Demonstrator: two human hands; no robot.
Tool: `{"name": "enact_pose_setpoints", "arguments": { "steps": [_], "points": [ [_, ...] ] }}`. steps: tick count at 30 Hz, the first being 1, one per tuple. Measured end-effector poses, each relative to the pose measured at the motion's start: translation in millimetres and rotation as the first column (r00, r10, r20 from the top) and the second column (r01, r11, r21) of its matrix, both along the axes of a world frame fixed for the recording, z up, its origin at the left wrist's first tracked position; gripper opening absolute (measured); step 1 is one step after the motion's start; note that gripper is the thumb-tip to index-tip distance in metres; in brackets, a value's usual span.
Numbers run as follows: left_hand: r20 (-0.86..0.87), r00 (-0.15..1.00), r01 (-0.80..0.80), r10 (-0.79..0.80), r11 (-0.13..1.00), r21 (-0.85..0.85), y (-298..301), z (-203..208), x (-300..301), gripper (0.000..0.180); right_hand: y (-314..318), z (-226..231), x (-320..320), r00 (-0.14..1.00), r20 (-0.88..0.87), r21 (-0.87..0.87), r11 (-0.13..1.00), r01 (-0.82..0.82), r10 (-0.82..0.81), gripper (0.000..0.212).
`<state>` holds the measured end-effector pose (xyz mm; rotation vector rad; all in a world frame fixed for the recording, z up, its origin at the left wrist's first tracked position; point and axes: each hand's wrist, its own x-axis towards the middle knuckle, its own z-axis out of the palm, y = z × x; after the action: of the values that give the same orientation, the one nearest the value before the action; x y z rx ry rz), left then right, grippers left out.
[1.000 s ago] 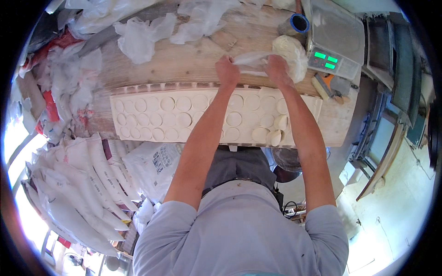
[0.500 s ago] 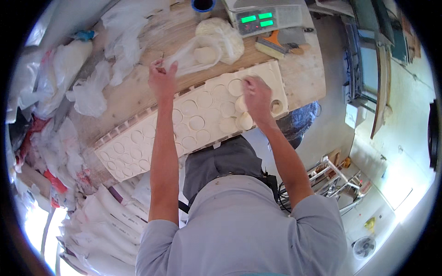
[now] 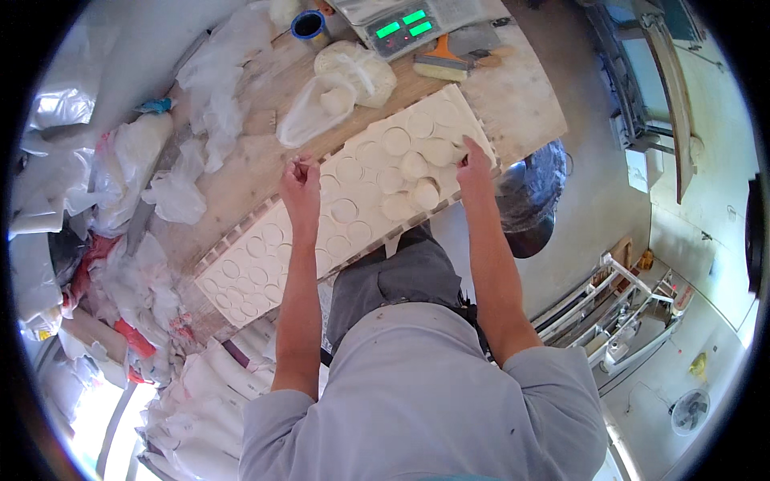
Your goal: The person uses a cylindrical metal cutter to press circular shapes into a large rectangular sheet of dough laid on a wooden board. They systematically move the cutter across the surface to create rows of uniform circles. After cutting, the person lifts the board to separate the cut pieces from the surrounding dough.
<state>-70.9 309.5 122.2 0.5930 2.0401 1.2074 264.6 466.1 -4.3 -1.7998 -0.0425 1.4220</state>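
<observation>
A long pale board [image 3: 377, 144] with rows of round recesses lies slantwise across the wooden table. Several flat cream-coloured dough rounds [image 3: 426, 193] are bunched toward its right end. There my right hand [image 3: 475, 160] is closed, fingertips at the edge of a dough round [image 3: 439, 151]; whether they grip it I cannot tell. Over the board's far edge, my left hand [image 3: 300, 192] has its fingers curled together, and what they hold, if anything, is too small to make out. Just beyond it sits a clear plastic bag [image 3: 303, 111] with a pale lump in its mouth.
A scale [image 3: 405, 30] with green displays stands at the far side, near an orange-handled scraper or brush [image 3: 443, 53] and a blue-rimmed cup [image 3: 309, 26]. Crumpled plastic bags [image 3: 178, 192] lie at left. A dark bag-lined bin [image 3: 529, 200] stands past the table's right edge.
My right hand has moved to the board's right end. My left hand has drawn back from beside the plastic bag and its spread fingers have curled in. The whole view has shifted.
</observation>
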Motion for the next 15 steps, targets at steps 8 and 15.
{"name": "enact_pose_setpoints", "arguments": {
  "steps": [8, 15],
  "points": [
    [-0.018, 0.978, 0.21, -0.21, 0.976, 0.061, -1.7, -22.4, 75.0, 0.015, 12.8, -8.3, 13.1, 0.997, -0.069, 0.08, 0.997, -0.018, 0.024, 0.025],
    [0.2, 0.896, 0.407, -0.396, 0.913, -0.02, 96.7, -35.3, 171.4, 0.029, -1.6, 30.0, 30.2, 0.8, -0.586, 0.037, 0.981, 0.19, -0.133, 0.032]
  ]
}}
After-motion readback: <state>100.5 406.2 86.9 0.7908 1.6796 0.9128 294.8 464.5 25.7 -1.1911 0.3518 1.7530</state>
